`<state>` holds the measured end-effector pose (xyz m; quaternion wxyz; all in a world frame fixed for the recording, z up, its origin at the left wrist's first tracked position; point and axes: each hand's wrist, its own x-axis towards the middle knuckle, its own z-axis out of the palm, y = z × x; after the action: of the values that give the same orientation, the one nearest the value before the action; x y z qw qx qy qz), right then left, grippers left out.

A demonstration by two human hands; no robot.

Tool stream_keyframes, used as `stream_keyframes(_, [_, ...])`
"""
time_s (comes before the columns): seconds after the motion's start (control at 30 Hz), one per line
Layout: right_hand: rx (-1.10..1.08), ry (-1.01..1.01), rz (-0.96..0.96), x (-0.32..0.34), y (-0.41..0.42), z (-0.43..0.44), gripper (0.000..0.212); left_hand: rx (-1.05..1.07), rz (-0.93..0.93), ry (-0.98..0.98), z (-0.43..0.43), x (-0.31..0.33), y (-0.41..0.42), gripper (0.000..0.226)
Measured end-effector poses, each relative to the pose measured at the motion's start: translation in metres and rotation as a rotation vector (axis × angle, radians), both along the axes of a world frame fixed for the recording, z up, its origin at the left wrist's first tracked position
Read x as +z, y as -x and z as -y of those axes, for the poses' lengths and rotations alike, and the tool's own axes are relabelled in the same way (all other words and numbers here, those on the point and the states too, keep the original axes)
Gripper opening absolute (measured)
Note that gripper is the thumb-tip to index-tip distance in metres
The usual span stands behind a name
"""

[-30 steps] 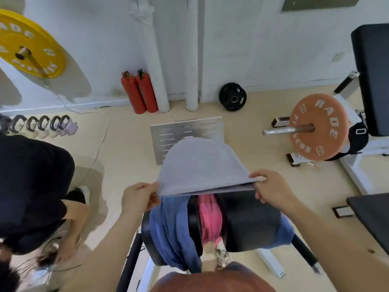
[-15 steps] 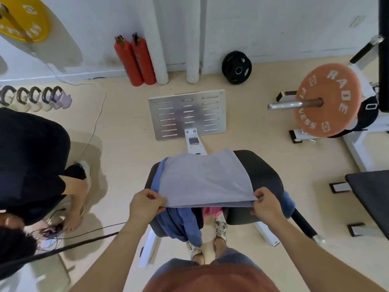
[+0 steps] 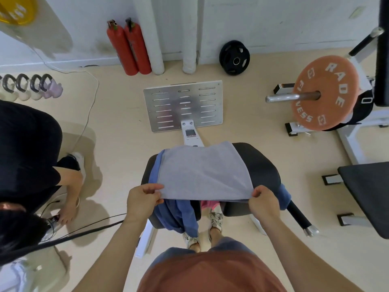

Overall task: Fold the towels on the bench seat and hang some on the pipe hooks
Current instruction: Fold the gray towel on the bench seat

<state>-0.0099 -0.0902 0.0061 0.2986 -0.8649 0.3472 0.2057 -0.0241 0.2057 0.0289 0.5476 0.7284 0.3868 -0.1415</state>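
Note:
A grey towel [image 3: 202, 171] lies spread flat over the black bench seat [image 3: 261, 167]. My left hand [image 3: 143, 199] pinches its near left corner and my right hand [image 3: 264, 200] pinches its near right corner. Under it a blue towel [image 3: 179, 213] hangs off the seat's near left side, and more blue cloth shows at the right edge. A pink towel [image 3: 208, 204] peeks out below the grey towel's near edge. Two white pipes [image 3: 190, 32] run up the far wall; no hooks are visible.
A metal footplate [image 3: 183, 105] lies on the floor beyond the bench. A person in black [image 3: 29, 157] crouches at the left near cables. An orange weight plate [image 3: 325, 92] on a bar stands at the right, another black bench [image 3: 366, 197] beside it. Red extinguishers [image 3: 128, 45] stand by the wall.
Both hands have lowered the grey towel from held up in the air onto the bench seat, and it now lies flat. The view has tilted down.

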Motion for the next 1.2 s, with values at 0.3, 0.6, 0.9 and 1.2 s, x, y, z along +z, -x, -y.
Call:
stream_keyframes(0.3, [0.895,-0.127,0.219,0.054,-0.017,-0.107,0.076,-0.038,0.153,0.148,0.049,0.038,-0.04,0.025])
stream_keyframes(0.6, [0.544,-0.224,0.414,0.059,-0.044,-0.131,0.017,0.138,0.044,0.449,0.046,0.026,-0.061,0.022])
stream_keyframes(0.9, [0.204,-0.389,0.45,0.079,-0.048,-0.097,0.023,0.186,-0.022,0.458,0.049,-0.016,-0.121,0.021])
stream_keyframes(1.2, [0.115,-0.41,0.58,0.109,-0.104,-0.045,0.021,0.377,0.037,0.397,0.041,-0.005,-0.176,0.017])
